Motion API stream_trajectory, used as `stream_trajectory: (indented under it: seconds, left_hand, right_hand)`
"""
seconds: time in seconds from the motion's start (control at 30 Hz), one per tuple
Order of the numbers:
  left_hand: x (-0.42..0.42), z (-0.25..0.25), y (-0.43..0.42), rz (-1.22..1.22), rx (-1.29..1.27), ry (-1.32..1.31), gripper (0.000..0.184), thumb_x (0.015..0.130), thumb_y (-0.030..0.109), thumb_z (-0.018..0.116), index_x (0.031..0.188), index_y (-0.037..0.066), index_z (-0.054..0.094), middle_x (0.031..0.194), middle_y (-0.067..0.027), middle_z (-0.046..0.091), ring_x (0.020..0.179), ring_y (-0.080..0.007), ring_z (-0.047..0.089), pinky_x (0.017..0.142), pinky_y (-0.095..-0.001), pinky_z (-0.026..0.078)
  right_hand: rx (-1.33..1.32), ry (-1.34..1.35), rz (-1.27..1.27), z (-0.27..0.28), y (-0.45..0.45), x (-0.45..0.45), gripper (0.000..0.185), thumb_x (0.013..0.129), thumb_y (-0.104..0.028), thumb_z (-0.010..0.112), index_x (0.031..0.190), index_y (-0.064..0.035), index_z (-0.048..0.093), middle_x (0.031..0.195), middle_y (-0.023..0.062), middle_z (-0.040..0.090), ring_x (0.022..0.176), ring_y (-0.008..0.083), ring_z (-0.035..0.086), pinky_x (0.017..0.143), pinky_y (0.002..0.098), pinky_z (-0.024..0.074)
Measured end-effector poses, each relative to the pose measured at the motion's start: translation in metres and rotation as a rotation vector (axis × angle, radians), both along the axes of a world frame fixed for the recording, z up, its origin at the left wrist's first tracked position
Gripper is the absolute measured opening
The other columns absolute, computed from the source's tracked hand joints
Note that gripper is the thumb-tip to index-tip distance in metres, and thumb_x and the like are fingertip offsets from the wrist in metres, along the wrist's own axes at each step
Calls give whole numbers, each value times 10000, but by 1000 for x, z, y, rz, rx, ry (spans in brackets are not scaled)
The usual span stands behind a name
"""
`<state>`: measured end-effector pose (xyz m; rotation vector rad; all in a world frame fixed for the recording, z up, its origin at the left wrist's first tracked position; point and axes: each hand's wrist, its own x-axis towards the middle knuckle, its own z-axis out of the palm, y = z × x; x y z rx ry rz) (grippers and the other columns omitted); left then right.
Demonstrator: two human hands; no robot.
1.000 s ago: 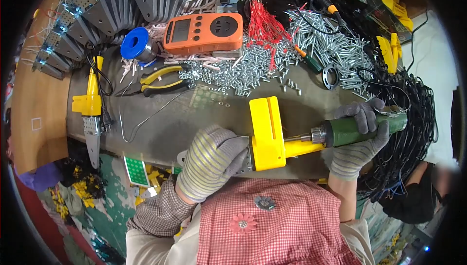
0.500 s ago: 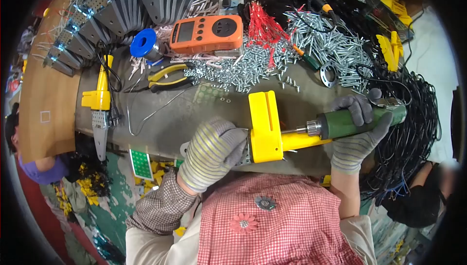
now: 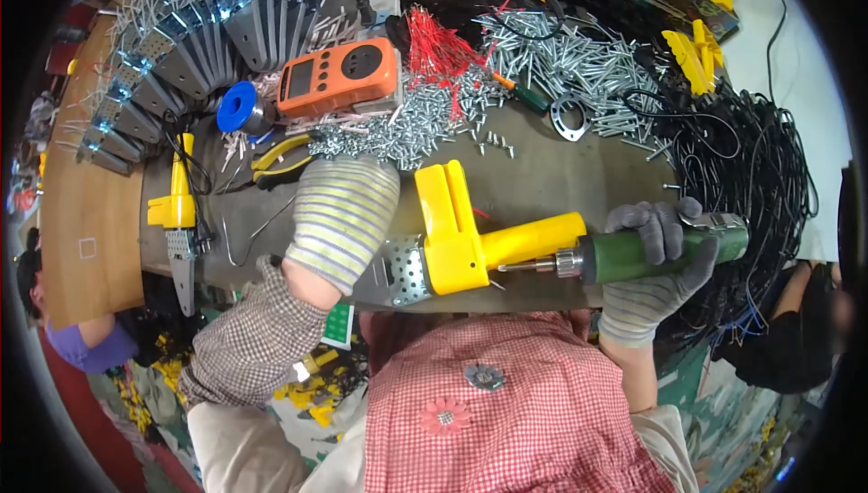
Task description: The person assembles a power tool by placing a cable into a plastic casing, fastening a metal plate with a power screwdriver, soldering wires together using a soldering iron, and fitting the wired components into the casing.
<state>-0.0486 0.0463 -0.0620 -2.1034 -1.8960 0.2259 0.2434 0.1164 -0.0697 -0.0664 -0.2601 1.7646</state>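
Left hand (image 3: 346,217) has moved from yellow tool (image 3: 452,253) to, seemingly, small fasteners (image 3: 411,129).

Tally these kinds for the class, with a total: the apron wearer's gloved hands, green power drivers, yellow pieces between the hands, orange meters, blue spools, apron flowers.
Gloved hands: 2 (left hand, right hand)
Green power driver: 1
Yellow piece: 1
Orange meter: 1
Blue spool: 1
Apron flowers: 2 (grey flower, pink flower)
Total: 8

Patchy green floor (image 3: 671,391) shows below the grey workbench (image 3: 561,167).
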Motion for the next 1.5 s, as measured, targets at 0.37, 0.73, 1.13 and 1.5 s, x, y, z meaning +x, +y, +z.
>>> stream_trajectory:
  seconds: [0.37, 0.73, 1.13, 1.5]
  left_hand:
    - [41, -6, -76, -40, 318, -902, 198, 644, 37, 701, 802, 99, 598, 725, -68, 558, 699, -282, 567, 696, -398, 468]
    - [47, -18, -74, -101, 403, -914, 222, 640, 124, 751, 797, 135, 595, 752, -16, 569, 724, -237, 571, 677, -406, 444]
    - [31, -6, -75, -40, 145, -1048, 259, 646, 133, 807, 855, 118, 654, 794, -38, 597, 749, -253, 599, 682, -396, 468]
    - [28, -10, -83, -45, 146, -990, 266, 642, 159, 843, 880, 129, 728, 816, -21, 621, 790, -245, 623, 718, -393, 491]
  right_hand:
    - [-36, -20, 46, -2, -5, -12, 313, 901, -359, 676, 1088, -123, 589, 637, -70, 386, 576, 82, 392, 870, 342, 432]
    - [-77, 9, 69, -4, -7, -11, 230, 883, -265, 683, 1013, -104, 583, 638, -68, 392, 565, 76, 383, 901, 333, 450]
    - [-86, -28, 16, -3, -10, -13, 275, 901, -280, 663, 1092, -95, 592, 650, -65, 413, 573, 78, 403, 927, 330, 449]
    - [-95, -24, 31, -2, -11, -14, 228, 895, -266, 677, 1034, -103, 599, 640, -74, 421, 573, 68, 422, 919, 319, 454]
